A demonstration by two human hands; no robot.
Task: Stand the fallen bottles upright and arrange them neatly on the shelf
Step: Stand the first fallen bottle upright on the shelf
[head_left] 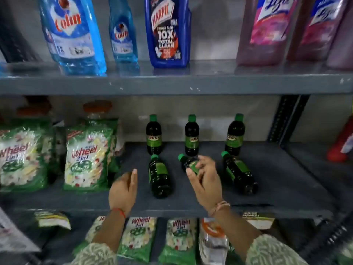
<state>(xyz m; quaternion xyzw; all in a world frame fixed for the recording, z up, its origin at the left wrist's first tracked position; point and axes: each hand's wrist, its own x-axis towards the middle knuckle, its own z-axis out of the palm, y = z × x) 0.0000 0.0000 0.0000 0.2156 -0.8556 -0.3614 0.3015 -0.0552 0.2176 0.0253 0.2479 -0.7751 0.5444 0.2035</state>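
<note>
Grey shelf [267, 169] | right hand [205, 180] fingers grasping middle fallen bottle [188, 162] (cap rearward-left) | left hand [124, 190] released

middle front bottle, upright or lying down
Lying down: the middle front bottle is tipped, cap toward the back, with the right hand gripping it.

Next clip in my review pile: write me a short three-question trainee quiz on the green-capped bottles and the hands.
1. How many green-capped bottles stand upright in the back row?
2. True or false: the left hand grips a bottle.
3. Which lying bottle does the right hand hold: A left, B middle, C right?

Key: 1. Three. 2. False; it is open beside the left bottle on the shelf. 3. B.
</note>
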